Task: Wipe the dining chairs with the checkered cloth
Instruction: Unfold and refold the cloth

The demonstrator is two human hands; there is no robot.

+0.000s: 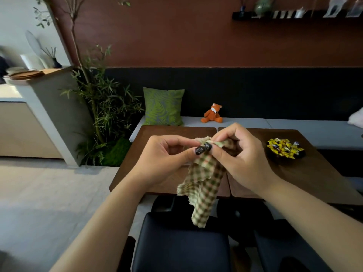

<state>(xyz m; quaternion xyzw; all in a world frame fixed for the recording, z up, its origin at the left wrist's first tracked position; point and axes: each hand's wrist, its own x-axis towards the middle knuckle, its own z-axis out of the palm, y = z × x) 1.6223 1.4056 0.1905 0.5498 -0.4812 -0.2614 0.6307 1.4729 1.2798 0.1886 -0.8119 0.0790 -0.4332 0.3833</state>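
Checkered cloth [204, 181] held up in the air over the near edge of the desk [161, 134], bunched at its top and hanging down in loose folds toward the dark seat of the dining chair [176, 246] below. Pinched at the upper edge by the left hand [167, 156], thumb and fingertips closed on the fabric, dark-painted nails showing. Gripped beside it by the right hand [239, 154], fingers curled round the same gathered edge; part of the cloth's top hidden behind those fingers. Both hands touching or nearly touching at the pinch.

Chair cut off by the bottom frame edge, back and legs not visible; second dark chair [284, 250] to the right only partly in view, behind the right forearm. Desk base mostly lost in shadow beneath the top.

On the desk to the right, a dark bowl of yellow-wrapped sweets [284, 149], wrappers too small to read. Beyond, on the grey bench seat [294, 124], a green leaf-print cushion [163, 107] and an orange fox toy [213, 113]. Potted plant [104, 114] at the left. Wall shelf [294, 14] at top right blurred, its items hard to make out.
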